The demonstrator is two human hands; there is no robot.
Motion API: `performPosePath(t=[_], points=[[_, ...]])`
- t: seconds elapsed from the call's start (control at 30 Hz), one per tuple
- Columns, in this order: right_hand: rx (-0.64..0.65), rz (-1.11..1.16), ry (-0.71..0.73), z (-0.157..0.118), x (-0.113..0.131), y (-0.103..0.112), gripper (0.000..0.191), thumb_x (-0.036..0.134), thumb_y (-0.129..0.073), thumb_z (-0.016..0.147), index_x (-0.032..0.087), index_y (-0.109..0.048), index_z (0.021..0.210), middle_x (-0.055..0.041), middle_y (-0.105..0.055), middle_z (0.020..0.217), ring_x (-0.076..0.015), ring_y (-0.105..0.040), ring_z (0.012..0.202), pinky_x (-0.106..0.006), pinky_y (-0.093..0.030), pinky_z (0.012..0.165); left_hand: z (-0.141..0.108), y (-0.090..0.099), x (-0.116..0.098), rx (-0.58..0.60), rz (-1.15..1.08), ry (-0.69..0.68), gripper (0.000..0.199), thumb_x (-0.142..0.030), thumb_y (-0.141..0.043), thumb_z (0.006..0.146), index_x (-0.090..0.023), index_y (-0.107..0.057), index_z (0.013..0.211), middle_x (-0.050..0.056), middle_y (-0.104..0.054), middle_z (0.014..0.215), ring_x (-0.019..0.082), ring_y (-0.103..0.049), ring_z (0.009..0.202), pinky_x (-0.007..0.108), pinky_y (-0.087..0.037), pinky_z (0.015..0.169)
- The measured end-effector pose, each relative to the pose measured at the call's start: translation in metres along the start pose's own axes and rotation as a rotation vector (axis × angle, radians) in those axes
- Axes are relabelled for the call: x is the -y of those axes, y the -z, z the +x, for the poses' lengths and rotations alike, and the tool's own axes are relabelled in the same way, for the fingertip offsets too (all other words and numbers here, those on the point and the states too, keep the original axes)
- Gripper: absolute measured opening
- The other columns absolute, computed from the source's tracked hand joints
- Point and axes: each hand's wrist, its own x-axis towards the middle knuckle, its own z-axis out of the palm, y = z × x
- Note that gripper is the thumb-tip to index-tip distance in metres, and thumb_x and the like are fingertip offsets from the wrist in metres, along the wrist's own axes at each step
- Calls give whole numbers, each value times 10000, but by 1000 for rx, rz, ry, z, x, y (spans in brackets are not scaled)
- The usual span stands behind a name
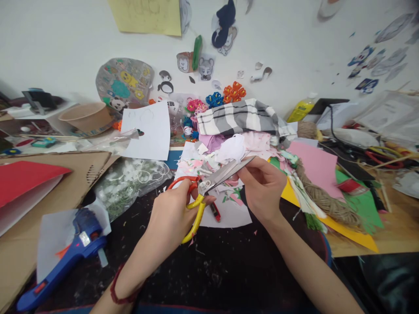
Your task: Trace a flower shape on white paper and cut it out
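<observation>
My left hand [176, 209] is closed round the handles of a pair of scissors [214, 178], one loop orange-red and the other yellow. The blades point up and to the right, parted by a narrow gap. At their tips my right hand [263, 185] is pinched shut; what lies between its fingers is hidden. Just behind the blades is a rounded white piece [232, 148], and I cannot tell if it touches them. Paper scraps [196, 165] in pink, white and green lie beneath on a white sheet [225, 218], beside a small red-and-black tool [214, 212].
A blue glue gun [78, 248] lies at left on paper, near cardboard [65, 187] and a plastic bag [131, 183] of white and green pieces. Checked cloth [238, 117] is heaped at the back. Twine [321, 196] and coloured paper [317, 165] lie at right.
</observation>
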Motion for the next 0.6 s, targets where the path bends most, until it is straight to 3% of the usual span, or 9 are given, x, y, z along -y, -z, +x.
performPosePath(t=[0.37,0.6], points=[[207,70,-186,13,7,18,140,130,-742,830,251,-788,883,20,-703,726,-131,-677,606,-280,-583,577,4,4,11,-1,-3,-58,428,-560,-626,826,-250,-347,729,-65,-459,614,138,-393,555,270,-292,595],[101,82,-167,6,2,8,101,133,-744,832,230,-773,842,21,-697,726,-95,-645,570,-232,-529,518,4,1,5,-14,12,-36,421,-529,-614,826,-252,-316,715,-56,-451,605,143,-363,559,279,-282,589]])
